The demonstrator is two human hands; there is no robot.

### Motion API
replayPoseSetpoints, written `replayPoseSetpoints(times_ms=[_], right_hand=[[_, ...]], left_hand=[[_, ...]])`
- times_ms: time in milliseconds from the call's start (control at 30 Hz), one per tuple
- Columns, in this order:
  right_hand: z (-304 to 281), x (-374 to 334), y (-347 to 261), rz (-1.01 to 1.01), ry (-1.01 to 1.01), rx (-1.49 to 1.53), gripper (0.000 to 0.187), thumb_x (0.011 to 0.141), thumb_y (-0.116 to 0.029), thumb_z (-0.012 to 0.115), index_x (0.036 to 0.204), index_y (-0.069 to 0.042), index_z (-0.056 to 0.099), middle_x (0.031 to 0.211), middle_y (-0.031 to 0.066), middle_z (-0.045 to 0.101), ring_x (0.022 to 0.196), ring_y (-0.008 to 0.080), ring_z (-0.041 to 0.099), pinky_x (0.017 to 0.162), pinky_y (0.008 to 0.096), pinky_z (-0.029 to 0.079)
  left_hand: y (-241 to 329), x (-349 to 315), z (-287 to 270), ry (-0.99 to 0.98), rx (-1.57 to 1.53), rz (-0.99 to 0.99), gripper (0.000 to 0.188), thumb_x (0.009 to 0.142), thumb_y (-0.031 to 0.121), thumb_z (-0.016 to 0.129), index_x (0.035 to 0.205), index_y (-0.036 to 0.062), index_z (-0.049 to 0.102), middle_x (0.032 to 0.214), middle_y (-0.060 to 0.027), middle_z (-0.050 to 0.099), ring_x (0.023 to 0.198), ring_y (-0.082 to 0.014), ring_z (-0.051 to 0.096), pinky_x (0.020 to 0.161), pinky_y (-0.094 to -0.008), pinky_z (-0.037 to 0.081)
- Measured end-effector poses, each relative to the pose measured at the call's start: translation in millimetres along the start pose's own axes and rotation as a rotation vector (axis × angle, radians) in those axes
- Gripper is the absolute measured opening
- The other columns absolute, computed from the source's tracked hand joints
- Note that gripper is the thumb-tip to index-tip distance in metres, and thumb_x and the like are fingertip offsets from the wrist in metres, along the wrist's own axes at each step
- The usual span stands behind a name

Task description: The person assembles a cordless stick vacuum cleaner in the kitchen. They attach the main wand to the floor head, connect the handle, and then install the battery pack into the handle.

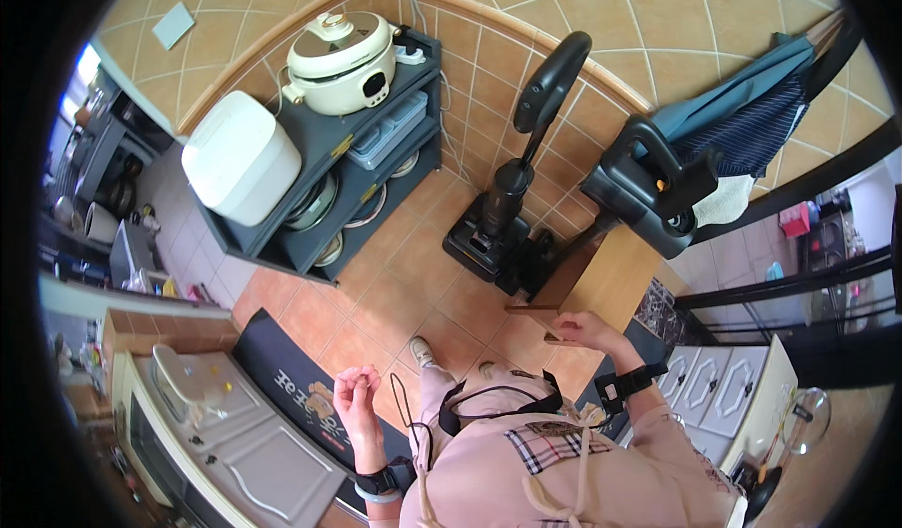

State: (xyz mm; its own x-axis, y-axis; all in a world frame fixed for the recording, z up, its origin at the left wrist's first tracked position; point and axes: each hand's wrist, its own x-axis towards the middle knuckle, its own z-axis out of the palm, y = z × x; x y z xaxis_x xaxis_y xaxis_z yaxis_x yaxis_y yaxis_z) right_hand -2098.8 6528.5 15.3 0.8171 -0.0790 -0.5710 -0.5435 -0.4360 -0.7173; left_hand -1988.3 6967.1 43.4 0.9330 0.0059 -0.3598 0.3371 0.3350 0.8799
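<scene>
A person in a pale pink top [474, 476] stands on a tiled floor with both forearms raised and dark bands at the wrists. The left hand [359, 398] hangs over a dark floor mat [258, 340], its fingers loosely curled and nothing visible in them. The right hand [584, 329] is bent at the near end of a light wooden stand [615, 270], close to its near left corner; whether the fingertips touch or grasp the wood cannot be told from this angle.

The stand, the nearest item to that hand, looks stiff, smooth and fairly solid, probably awkward rather than fragile; its opposite side edges would likely give the surest hold.

Beyond its far left edge rises a black upright vacuum [498, 218]; a black handheld unit [653, 185] looms by the stand's far end. Farther left, a dark grey shelf unit [268, 237] carries a white rounded box [240, 157] at the left end of its top and a cream cooker [340, 68] toward the right end, with a blue container [390, 133] below. Tiled wall [564, 2] closes the view.
</scene>
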Motion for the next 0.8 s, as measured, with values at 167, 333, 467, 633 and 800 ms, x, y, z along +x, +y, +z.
replayPoseSetpoints(times_ms=[167, 333, 467, 633, 800], right_hand=[[19, 18, -47, 0.076, 0.164, 0.131, 0.03, 0.091, -0.017, 0.066, 0.117, -0.003, 0.062, 0.098, 0.0086, 0.068, 0.087, 0.0158, 0.064, 0.077, 0.0293, 0.053], [28, 23, -84, 0.083, 0.322, 0.17, 0.039, 0.092, -0.021, 0.068, 0.125, -0.001, 0.059, 0.098, 0.0062, 0.067, 0.081, 0.0137, 0.06, 0.073, 0.0279, 0.05], [17, 28, -93, 0.099, 0.46, 0.047, 0.038, 0.09, -0.015, 0.068, 0.125, -0.002, 0.059, 0.113, 0.0126, 0.063, 0.094, 0.0206, 0.064, 0.079, 0.0317, 0.052], [-11, 47, -121, 0.005, 0.677, -0.027, 0.047, 0.09, -0.019, 0.069, 0.13, 0.0, 0.054, 0.12, 0.0155, 0.059, 0.094, 0.0227, 0.064, 0.08, 0.0328, 0.051], [-57, 98, -151, -0.192, 0.827, 0.062, 0.064, 0.09, -0.02, 0.069, 0.142, 0.001, 0.038, 0.136, 0.0177, 0.046, 0.101, 0.0246, 0.063, 0.088, 0.0319, 0.05]], left_hand=[[39, 76, -17, -0.135, 0.025, -0.032, 0.009, 0.096, 0.005, 0.057, 0.104, 0.0062, 0.059, 0.102, -0.0077, 0.067, 0.093, -0.0164, 0.065, 0.088, -0.032, 0.053], [75, 129, -30, -0.173, 0.047, -0.067, 0.01, 0.095, 0.005, 0.057, 0.104, 0.0061, 0.06, 0.102, -0.0061, 0.067, 0.093, -0.0143, 0.065, 0.088, -0.0298, 0.053], [78, 160, -31, -0.234, 0.035, -0.075, 0.012, 0.096, 0.004, 0.055, 0.107, 0.0051, 0.059, 0.103, -0.0069, 0.067, 0.093, -0.0145, 0.065, 0.089, -0.0301, 0.053], [76, 177, -15, -0.296, 0.043, -0.098, 0.012, 0.097, 0.005, 0.055, 0.108, 0.0046, 0.059, 0.103, -0.0081, 0.067, 0.094, -0.0159, 0.064, 0.09, -0.0315, 0.052], [86, 183, -3, -0.307, 0.072, -0.067, 0.01, 0.097, 0.007, 0.056, 0.106, 0.0046, 0.059, 0.104, -0.0084, 0.067, 0.094, -0.0164, 0.064, 0.09, -0.0313, 0.052]])
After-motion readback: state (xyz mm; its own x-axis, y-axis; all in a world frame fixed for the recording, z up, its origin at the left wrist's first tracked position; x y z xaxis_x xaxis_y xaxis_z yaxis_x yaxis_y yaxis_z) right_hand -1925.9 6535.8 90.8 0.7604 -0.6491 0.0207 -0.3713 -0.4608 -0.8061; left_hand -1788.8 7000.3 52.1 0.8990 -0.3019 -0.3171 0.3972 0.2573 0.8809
